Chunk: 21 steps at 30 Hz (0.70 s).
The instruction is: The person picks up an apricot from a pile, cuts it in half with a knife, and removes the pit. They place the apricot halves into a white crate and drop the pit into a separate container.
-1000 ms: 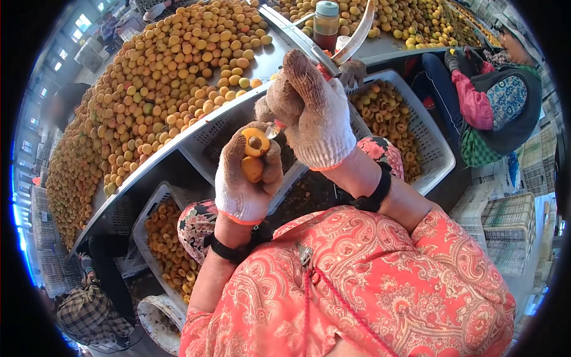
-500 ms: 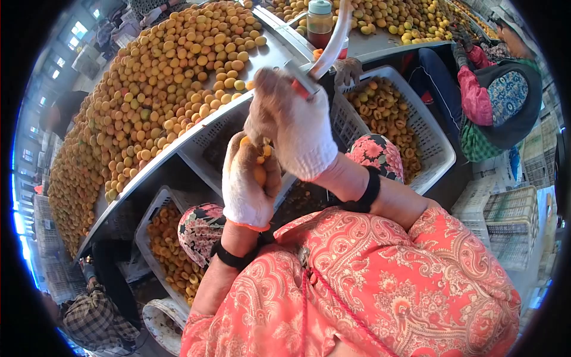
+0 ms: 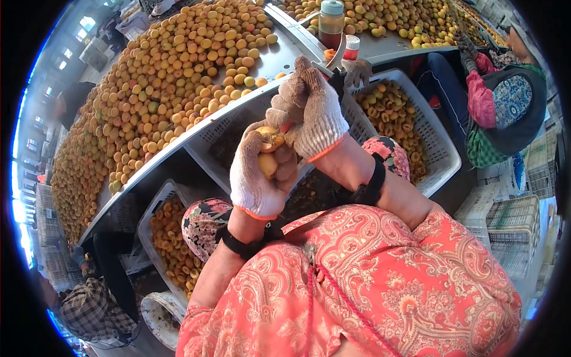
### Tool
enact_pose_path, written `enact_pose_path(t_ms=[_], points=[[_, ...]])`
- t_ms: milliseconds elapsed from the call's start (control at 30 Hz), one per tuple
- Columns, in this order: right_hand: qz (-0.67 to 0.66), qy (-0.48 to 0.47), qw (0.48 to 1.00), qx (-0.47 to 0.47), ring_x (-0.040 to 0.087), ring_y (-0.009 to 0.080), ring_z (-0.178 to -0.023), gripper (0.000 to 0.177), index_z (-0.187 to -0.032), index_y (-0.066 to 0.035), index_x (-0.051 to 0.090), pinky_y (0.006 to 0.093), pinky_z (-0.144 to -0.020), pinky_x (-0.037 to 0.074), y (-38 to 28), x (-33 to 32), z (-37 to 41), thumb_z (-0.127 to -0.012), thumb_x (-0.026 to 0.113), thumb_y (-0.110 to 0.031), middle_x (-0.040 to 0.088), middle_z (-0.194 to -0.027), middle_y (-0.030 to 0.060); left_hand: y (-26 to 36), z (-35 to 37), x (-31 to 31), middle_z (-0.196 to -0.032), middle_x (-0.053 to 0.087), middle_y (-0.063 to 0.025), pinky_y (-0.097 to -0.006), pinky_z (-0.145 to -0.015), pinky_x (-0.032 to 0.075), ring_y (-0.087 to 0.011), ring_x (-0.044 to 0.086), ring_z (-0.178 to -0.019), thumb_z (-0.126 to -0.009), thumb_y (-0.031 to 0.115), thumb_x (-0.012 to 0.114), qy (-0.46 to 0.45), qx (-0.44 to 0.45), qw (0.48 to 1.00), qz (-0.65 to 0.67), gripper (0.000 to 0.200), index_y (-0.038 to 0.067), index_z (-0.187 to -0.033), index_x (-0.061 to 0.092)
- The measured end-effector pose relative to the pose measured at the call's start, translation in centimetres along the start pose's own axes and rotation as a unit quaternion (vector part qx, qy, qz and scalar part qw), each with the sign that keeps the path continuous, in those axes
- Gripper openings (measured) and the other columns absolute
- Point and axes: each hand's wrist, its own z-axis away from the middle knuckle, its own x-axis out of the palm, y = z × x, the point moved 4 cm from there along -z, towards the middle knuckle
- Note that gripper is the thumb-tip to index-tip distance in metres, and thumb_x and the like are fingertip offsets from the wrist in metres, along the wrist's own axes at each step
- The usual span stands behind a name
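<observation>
My left hand, in a soiled white knit glove, is closed around two apricots. The upper apricot looks split open at the fingertips; a whole yellow apricot rests lower in the palm. Just right of it, my right hand, gloved too, is closed in a fist around a curved tool. The tool's pale curved part sticks out above the fist, and a small red part shows beside the split apricot. Its working end is hidden by fingers and fruit.
Heaped apricots cover the metal table ahead. Crates of opened apricots stand at right and left. A bottle and red-capped jar stand at the table edge. Co-workers sit at right and lower left.
My right fist has turned and lowered the curved tool, which stood higher before. Its red part is now against the apricot. My left hand has shifted slightly right, and the fruit shows more.
</observation>
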Motion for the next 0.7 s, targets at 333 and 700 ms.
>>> enact_pose_path(t_ms=[333,700], points=[[-0.073,-0.004,0.997,0.026,0.029,0.0165,-0.042,0.056,-0.053,-0.017,0.032,0.0315,-0.049,0.03,0.0,-2.3,-2.9,-0.099,0.054,-0.041,0.027,-0.047,-0.0018,-0.3,-0.8,0.0,-0.071,0.045,0.0003,-0.022,-0.044,0.025,-0.0096,0.035,-0.053,-0.098,0.036,0.053,-0.094,-0.004,0.993,0.072,0.025,0.012,-0.097,0.053],[0.513,-0.168,0.828,-0.152,0.056,0.0105,-0.066,0.024,-0.105,-0.002,0.063,0.0285,-0.064,0.049,-1.8,0.1,2.0,-0.09,0.072,-0.018,0.061,-0.079,0.0029,2.2,0.0,-1.4,-0.068,0.043,0.0021,-0.0231,-0.042,0.025,-0.0092,0.034,-0.051,-0.097,0.038,0.054,-0.001,0.058,0.997,-0.051,0.025,0.013,-0.094,0.057]])
